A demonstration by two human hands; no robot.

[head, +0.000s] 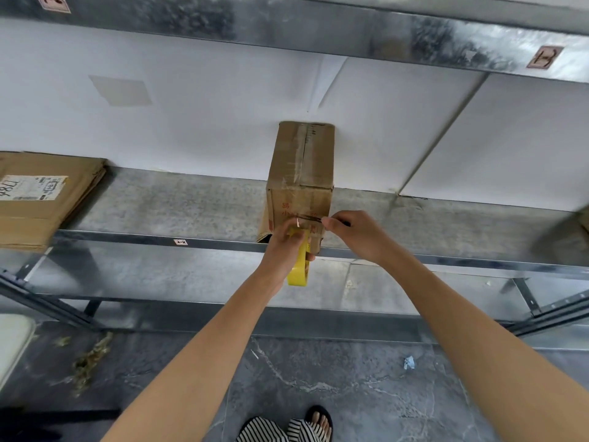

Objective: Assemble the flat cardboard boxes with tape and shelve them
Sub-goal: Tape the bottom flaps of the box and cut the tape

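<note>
Plainly the cardboard box (301,161) is an empty shell, so it should be light, fairly stiff along its folded edges and easily dented on its broad panels. It is best taken by two opposite corners rather than by the taped seam. It lies on the metal shelf (159,212), far end against the white wall, near end poking just over the shelf's front lip. The person's left hand (282,247) grips the yellow tape roll (299,272) below that end. The right hand (353,232) pinches a taut strip of tape (309,217) across the box's near face, though the blur leaves open that a small dark tool sits in those fingers. Open shelf runs to either side. The stack of flat cardboard (41,199) lies well to the left, and the upper shelf (287,30) leaves headroom above the box.
</note>
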